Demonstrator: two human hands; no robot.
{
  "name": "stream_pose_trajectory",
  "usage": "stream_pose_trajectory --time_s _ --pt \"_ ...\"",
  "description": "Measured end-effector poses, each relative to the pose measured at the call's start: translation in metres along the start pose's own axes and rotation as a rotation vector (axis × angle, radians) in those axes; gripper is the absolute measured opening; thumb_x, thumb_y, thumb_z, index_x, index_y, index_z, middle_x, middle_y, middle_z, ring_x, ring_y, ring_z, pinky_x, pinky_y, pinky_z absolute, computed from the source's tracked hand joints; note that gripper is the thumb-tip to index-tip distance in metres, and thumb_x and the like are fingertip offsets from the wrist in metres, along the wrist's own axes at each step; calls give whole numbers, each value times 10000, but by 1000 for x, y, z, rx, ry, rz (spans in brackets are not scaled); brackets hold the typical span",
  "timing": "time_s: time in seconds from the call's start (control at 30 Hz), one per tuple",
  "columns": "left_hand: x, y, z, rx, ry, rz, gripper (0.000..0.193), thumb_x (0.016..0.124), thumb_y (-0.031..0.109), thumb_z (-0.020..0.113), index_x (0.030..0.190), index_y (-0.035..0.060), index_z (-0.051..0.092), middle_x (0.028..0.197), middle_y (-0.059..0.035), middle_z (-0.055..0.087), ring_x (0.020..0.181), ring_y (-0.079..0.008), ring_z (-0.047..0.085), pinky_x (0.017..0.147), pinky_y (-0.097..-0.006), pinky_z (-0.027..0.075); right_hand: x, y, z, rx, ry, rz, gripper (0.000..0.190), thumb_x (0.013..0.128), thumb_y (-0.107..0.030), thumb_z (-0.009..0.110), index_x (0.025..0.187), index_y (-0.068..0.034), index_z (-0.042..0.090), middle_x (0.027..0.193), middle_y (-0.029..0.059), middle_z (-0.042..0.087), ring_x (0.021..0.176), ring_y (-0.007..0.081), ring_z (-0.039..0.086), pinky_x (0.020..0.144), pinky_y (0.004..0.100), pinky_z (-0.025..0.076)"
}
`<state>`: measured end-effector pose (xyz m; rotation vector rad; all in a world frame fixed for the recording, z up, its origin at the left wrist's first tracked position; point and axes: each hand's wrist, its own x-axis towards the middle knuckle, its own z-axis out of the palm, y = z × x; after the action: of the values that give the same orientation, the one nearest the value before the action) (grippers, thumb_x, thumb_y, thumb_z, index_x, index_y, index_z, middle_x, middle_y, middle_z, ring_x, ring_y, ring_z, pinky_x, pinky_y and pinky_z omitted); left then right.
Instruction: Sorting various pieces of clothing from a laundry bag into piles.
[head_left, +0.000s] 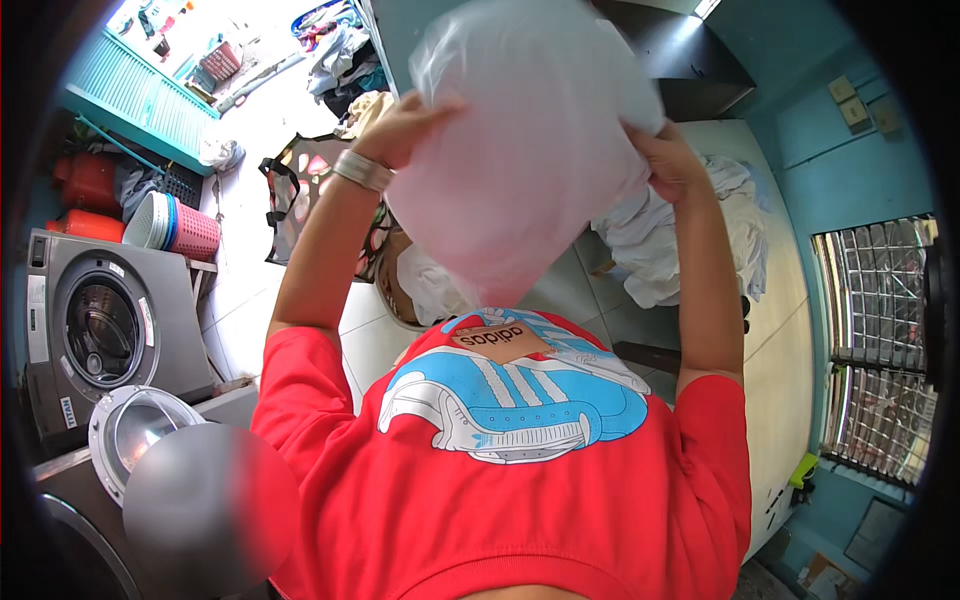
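A translucent white plastic bag is raised in front of me, blurred in places and with a sheen at its upper left. My left hand, with a pale band on the wrist, pinches its left edge. On the opposite edge, my right hand grips the plastic. The bag's top runs up to the picture's upper rim. Below it, a brown basket holds white cloth, partly hidden by the bag. White laundry lies heaped beyond my right forearm on a pale tabletop.
A grey front-load washing machine stands at left, with an open round door of another machine nearer me. Stacked plastic baskets sit behind. A patterned tote bag and heaped clothes are farther off. A barred window is at right.
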<state>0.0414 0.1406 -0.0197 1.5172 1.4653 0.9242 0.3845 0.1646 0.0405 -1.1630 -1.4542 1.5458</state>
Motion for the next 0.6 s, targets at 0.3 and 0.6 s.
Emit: stream_pose_trajectory --time_s 0.3,0.6 --pt "12 54 -15 -606 58 4 355 807 225 629 1022 -43 540 913 -99 600 780 -164 598 680 -288 522 5 -47 -21 -279 282 -139 334 812 -324 615 957 -24 608 803 19 593 693 95 519 615 254 438" --pt "20 80 -29 -503 24 38 446 817 271 612 1104 -47 487 992 -128 573 850 -180 589 729 -287 517 8 -64 -30 -365 277 -222 399 806 -391 604 972 -29 606 841 34 602 733 97 526 650 247 439"
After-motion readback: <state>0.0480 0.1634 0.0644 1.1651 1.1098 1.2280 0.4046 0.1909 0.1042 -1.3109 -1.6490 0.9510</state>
